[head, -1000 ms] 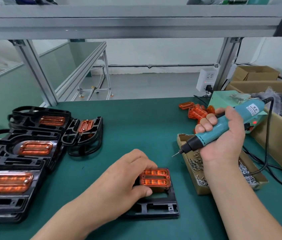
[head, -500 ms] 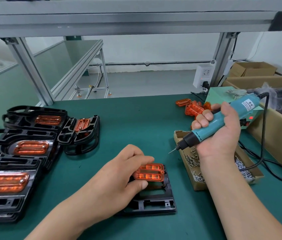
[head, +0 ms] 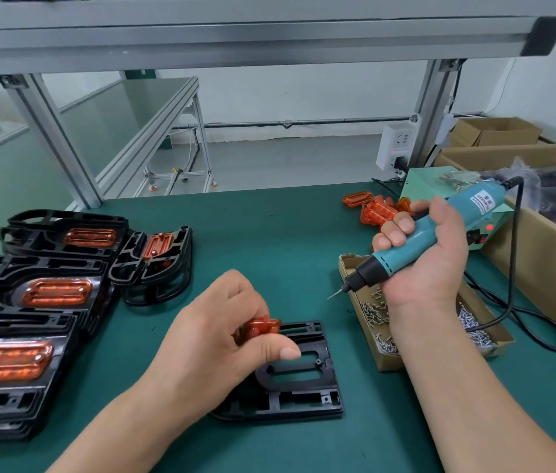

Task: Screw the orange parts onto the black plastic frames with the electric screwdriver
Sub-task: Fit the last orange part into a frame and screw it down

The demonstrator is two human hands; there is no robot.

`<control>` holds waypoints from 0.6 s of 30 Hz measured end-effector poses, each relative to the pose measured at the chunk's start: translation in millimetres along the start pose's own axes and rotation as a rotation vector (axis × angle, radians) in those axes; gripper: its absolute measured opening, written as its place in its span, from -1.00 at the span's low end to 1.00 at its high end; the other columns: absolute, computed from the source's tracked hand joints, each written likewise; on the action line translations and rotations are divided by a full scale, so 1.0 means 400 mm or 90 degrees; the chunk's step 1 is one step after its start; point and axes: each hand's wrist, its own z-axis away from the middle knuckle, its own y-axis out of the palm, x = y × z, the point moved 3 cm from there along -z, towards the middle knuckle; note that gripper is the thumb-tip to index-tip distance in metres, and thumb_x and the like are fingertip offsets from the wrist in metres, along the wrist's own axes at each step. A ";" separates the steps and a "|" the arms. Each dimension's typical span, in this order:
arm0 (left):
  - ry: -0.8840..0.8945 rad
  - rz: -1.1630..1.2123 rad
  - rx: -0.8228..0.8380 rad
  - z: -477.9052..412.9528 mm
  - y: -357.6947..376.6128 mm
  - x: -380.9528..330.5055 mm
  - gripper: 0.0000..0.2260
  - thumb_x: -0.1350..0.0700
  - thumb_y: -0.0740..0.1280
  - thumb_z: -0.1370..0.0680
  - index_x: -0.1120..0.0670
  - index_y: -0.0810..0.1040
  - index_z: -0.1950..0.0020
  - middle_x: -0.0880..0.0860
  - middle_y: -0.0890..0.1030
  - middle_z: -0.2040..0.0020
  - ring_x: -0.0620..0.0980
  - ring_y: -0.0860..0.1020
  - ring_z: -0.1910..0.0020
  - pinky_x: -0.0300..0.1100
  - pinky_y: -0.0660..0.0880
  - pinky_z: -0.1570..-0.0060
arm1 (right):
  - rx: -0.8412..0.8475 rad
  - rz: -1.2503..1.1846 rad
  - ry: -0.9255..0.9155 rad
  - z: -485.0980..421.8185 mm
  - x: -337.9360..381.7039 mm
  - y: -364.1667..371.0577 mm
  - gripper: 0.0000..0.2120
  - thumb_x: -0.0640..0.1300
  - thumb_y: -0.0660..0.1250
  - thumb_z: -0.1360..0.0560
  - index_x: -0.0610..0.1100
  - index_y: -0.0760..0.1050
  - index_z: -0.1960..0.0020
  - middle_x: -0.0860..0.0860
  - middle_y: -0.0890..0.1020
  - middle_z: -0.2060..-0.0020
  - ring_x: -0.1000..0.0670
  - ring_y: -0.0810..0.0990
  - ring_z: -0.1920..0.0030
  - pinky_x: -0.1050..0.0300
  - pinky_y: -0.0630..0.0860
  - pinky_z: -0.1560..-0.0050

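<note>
At the near centre of the green matted worktop point(head: 269, 240): a flat black moulded plastic frame point(head: 303, 394) lies face up. It is ribbed, roughly square, with an oblong slot open in its middle.

The left hand point(head: 222, 332) is above the frame's far-left corner. Thumb and curled fingers pinch a small translucent orange plastic part point(head: 262, 326). The part is held just over the frame and is not seated in the slot. Its outline is mostly hidden by the fingers and blurred.

The right hand point(head: 430, 254) is raised to the right, fingers wrapped tight round the teal-barrelled electric screwdriver point(head: 389, 262). The tool has a black collar, and its thin metal bit slants down-left in the air, apart from the frame. A black cable point(head: 512, 268) loops from the tool's rear onto the worktop.

Under that hand sits a shallow brown cardboard tray point(head: 385, 361) scattered with small silvery screws point(head: 377, 312).

Along the left edge are stacks of black frames with glossy orange inserts already fitted point(head: 48, 295). One smaller stack leans beside them.

At the far right is a loose heap of ribbed orange parts point(head: 377, 211), just beside a pale green metal box point(head: 419, 186). A long cardboard carton point(head: 542, 254) runs along the right side.
</note>
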 end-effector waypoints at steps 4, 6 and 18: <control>-0.076 0.074 -0.009 0.014 -0.009 0.004 -0.59 -0.41 0.45 -0.43 -0.11 0.50 0.10 -0.17 0.70 0.00 -0.01 0.65 0.10 -0.06 0.58 0.18 | 0.000 0.000 0.000 0.003 0.000 0.001 -0.82 -0.06 0.30 -0.64 -0.10 0.49 0.10 0.02 0.43 0.33 0.05 0.39 0.39 0.17 0.41 0.34; -0.111 0.071 0.009 0.021 -0.001 0.006 -0.52 -0.48 0.42 -0.41 -0.09 0.49 0.05 -0.11 0.69 0.16 -0.06 0.60 0.26 -0.05 0.57 0.28 | 0.002 0.000 0.000 0.003 -0.001 0.000 -0.82 -0.06 0.31 -0.64 -0.10 0.49 0.10 0.02 0.43 0.33 0.05 0.39 0.39 0.17 0.41 0.34; -0.123 -0.040 0.187 0.025 0.030 -0.001 -0.74 -0.30 0.31 -0.49 -0.31 0.41 -0.13 -0.35 0.52 -0.10 -0.27 0.52 -0.06 -0.32 0.43 0.07 | 0.003 0.000 0.003 0.004 0.001 0.001 -0.83 -0.06 0.30 -0.64 -0.10 0.49 0.10 0.02 0.42 0.32 0.05 0.38 0.39 0.17 0.40 0.33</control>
